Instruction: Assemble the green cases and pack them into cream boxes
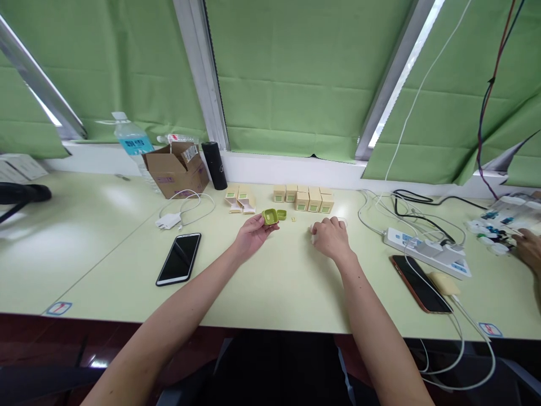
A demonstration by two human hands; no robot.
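My left hand (251,238) grips a small olive-green case (270,217) between thumb and fingers. Its lid (282,215) is folded open to the right, and the hollow inside faces up. Over the table to the right, my right hand (332,239) is closed with the fingers curled down. A bit of whitish, partly see-through material (313,238) peeks out at its left edge; the rest is hidden under the fingers. Between the hands lies a tiny yellowish piece (293,219). Behind the left hand stand two opened cream boxes (240,199).
Several closed cream boxes (314,198) stand at the back centre. A phone (179,258) and white charger (168,220) lie left, near a cardboard box (177,169) and black bottle (214,165). Right are a power strip (426,252), cables, another phone (418,282) and another person's hand (528,248).
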